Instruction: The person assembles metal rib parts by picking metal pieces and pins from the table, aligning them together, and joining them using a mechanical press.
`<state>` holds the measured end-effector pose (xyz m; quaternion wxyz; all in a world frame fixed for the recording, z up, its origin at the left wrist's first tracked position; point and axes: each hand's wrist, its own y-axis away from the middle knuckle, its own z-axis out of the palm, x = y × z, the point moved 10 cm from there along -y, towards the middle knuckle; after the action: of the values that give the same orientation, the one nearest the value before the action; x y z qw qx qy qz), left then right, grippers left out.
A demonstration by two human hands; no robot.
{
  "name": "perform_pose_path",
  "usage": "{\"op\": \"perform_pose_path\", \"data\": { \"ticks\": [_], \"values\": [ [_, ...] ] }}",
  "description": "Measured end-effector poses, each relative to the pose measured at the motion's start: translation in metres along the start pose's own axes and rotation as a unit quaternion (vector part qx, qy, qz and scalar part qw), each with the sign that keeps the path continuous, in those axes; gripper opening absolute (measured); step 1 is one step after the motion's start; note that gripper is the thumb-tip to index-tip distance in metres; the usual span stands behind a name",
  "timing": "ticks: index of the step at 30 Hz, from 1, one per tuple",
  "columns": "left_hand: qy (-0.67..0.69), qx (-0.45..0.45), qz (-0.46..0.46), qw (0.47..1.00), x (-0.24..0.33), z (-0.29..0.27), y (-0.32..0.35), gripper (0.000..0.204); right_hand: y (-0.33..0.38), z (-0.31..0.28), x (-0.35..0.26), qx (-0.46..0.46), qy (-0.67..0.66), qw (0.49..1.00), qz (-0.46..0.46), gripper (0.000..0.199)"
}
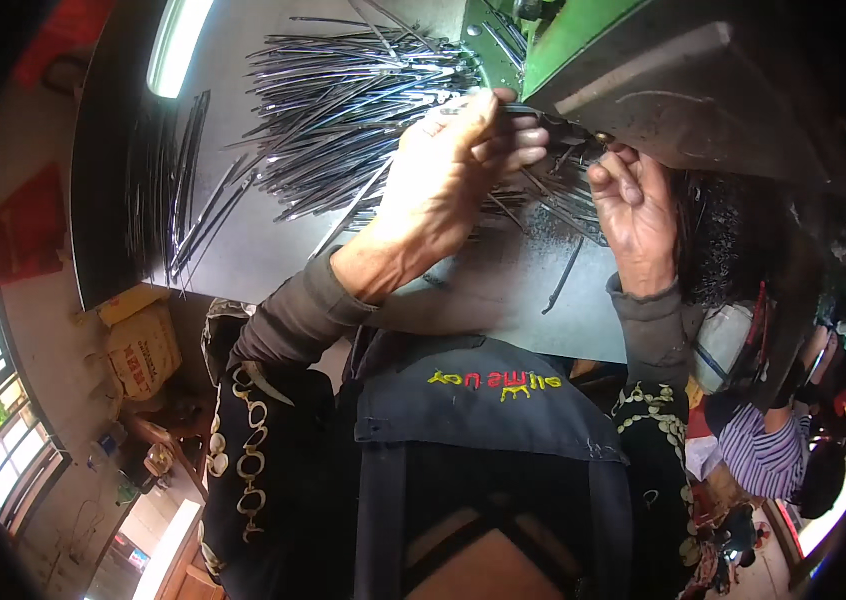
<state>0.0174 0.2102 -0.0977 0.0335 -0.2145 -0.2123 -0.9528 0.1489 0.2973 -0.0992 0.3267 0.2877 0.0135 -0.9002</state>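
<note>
My left hand (428,190) is raised over the right side of a big heap of thin dark metal strips (328,120). Its thumb and fingers close around the end of a thin strip by the green machine (583,40). My right hand (638,215) is under the machine's dark, worn metal cover (703,95), with its fingers curled and the thumb side turned in. Its fingertips meet close to a small brass-coloured part (604,137); what they pinch is too small to make out. More strips lie loosely between the two hands.
The heap lies on a grey metal tabletop (503,300). More strips (188,190) lie at its left, and a single strip (565,275) lies near the front edge. Fine dark scraps (723,235) pile up at the right. A person in a striped top (768,450) is at the far right.
</note>
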Motion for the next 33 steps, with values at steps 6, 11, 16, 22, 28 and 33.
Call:
{"op": "perform_pose_path", "data": {
  "ticks": [6,11,16,22,28,33],
  "values": [
    [-0.011,-0.012,0.093,0.996,0.014,-0.001,-0.004,0.031,0.001,0.005,0.003,0.004,0.053,0.998,-0.013,0.015],
    [-0.015,-0.001,0.109,0.994,0.020,0.002,-0.003,0.029,0.005,0.003,0.006,0.047,0.062,0.997,-0.003,0.018],
    [-0.003,0.007,0.110,0.994,0.021,0.001,-0.001,0.029,0.007,0.007,0.005,0.041,0.075,0.996,-0.010,0.020],
    [-0.021,0.007,0.089,0.996,0.013,-0.004,-0.002,0.031,0.007,0.003,0.007,0.049,0.108,0.993,-0.004,0.026],
    [-0.020,0.015,0.108,0.994,0.016,-0.004,0.002,0.031,0.011,0.004,0.008,0.082,0.113,0.990,-0.004,0.033],
    [-0.032,0.039,0.115,0.992,0.016,-0.002,-0.002,0.028,0.012,0.001,0.006,0.080,0.116,0.990,-0.016,0.032]
  ]
}}
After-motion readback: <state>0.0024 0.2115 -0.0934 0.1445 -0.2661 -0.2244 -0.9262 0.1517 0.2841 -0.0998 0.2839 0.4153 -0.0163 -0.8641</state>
